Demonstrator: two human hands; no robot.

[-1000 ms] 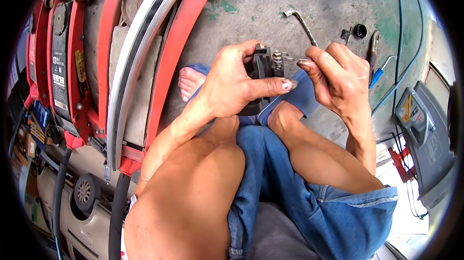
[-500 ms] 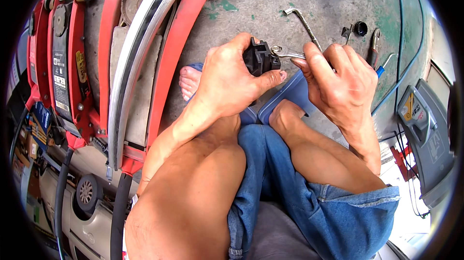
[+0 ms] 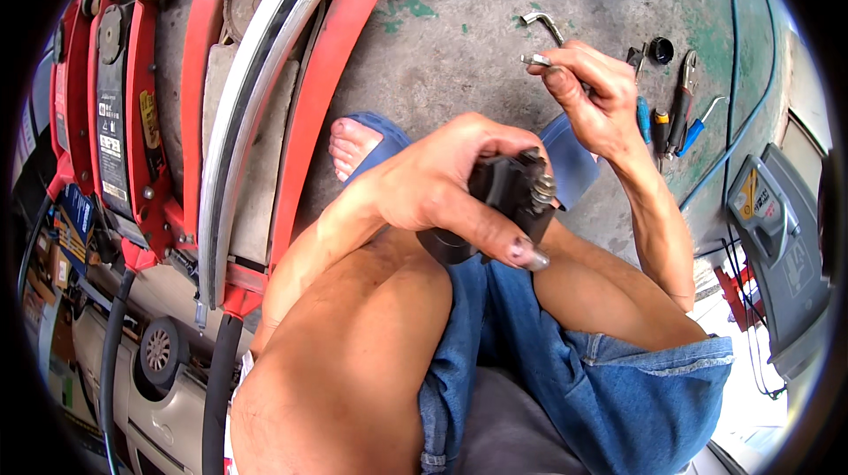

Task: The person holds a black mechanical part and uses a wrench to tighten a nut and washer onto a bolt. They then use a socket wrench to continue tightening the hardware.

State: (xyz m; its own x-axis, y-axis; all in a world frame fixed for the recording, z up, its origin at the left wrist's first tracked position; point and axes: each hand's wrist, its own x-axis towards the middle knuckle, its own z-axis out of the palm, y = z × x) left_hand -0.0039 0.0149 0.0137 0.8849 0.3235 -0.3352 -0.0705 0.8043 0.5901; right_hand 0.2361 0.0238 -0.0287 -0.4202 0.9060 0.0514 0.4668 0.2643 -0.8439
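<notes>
My left hand [image 3: 433, 179] is wrapped round a black plastic part [image 3: 502, 182] above my knees. A ribbed metal piece [image 3: 542, 188] shows at the part's right side, and my thumb lies along its near face. Farther off to the right, my right hand [image 3: 605, 95] is closed on a small wrench [image 3: 535, 60]. Only the wrench's end sticks out to the left of the fingers; its shaft is hidden in the hand. The wrench and the black part are apart.
On the concrete lie an L-shaped socket wrench [image 3: 542, 22], a black ring [image 3: 660, 51], locking pliers [image 3: 684, 95] and a blue-handled hook tool [image 3: 694, 134]. Red floor jacks [image 3: 325, 86] stand at the left. A blue hose [image 3: 732, 42] and a grey case [image 3: 782, 241] are at the right.
The wrench has come off the black part and moved away with my right hand. My left hand has brought the part nearer and to the right, turning it.
</notes>
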